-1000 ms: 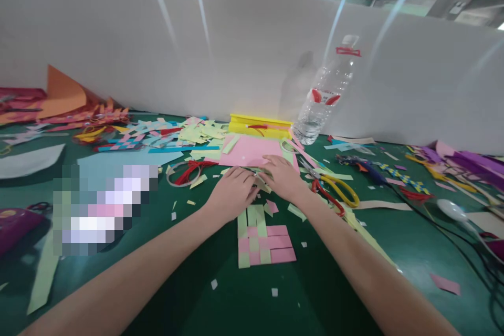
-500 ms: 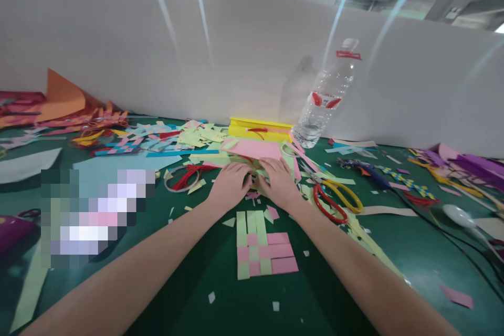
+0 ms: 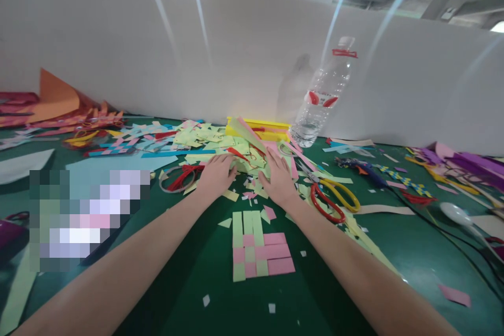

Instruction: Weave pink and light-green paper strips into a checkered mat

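My left hand (image 3: pixel 218 174) rests at the near left edge of a pile of pale green paper scraps (image 3: pixel 246 160), its fingers slightly apart and holding nothing I can see. Across the pile, my right hand (image 3: pixel 279 177) has its thumb and fingers around the near edge of a pink and pale green paper sheet (image 3: pixel 252 135), whose left side is tilted up. Part of that sheet is hidden behind the hand. Between my forearms lies a woven square of green and pink paper strips (image 3: pixel 251 254). Small paper bits lie around it.
Right of my hand are scissors (image 3: pixel 334 197) with red and yellow handles. A clear plastic bottle (image 3: pixel 325 97) leans against the white wall, near a yellow tray (image 3: pixel 236 128). Red tassels (image 3: pixel 185 176) lie left; a black cable (image 3: pixel 429 212) and white spoon (image 3: pixel 457 213) lie right.
My hands have moved apart, the left one to the left. The pink sheet has tilted up on its left side, uncovering green scraps below.
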Action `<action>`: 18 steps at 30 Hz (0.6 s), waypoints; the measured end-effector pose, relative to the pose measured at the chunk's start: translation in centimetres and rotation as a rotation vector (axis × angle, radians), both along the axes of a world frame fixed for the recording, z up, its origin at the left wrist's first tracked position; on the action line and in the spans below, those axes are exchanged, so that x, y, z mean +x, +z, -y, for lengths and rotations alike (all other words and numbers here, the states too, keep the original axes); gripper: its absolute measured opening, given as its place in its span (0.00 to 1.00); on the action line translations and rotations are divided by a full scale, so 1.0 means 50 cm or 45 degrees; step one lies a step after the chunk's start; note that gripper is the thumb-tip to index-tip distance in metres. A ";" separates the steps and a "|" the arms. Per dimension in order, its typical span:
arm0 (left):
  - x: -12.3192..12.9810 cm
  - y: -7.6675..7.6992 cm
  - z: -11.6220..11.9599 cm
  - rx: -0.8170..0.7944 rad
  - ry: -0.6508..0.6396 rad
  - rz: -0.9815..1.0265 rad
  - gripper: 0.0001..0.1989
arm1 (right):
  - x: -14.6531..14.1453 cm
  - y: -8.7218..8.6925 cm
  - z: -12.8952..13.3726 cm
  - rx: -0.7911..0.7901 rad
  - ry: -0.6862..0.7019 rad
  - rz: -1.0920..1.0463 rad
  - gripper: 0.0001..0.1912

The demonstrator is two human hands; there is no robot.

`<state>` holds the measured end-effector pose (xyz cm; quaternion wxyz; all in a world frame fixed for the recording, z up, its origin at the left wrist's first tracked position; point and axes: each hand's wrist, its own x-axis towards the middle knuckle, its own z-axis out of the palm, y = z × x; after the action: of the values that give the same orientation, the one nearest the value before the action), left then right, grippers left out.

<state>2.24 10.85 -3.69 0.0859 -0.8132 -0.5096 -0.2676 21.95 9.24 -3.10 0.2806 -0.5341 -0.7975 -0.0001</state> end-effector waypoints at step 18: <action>0.042 0.034 0.080 0.117 -0.407 -0.004 0.14 | 0.003 0.011 0.006 0.091 0.095 -0.017 0.30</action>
<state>4.35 6.83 -1.99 0.0803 -0.8796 -0.3607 -0.2996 22.08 8.92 -2.56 0.3046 -0.4938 -0.8143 -0.0146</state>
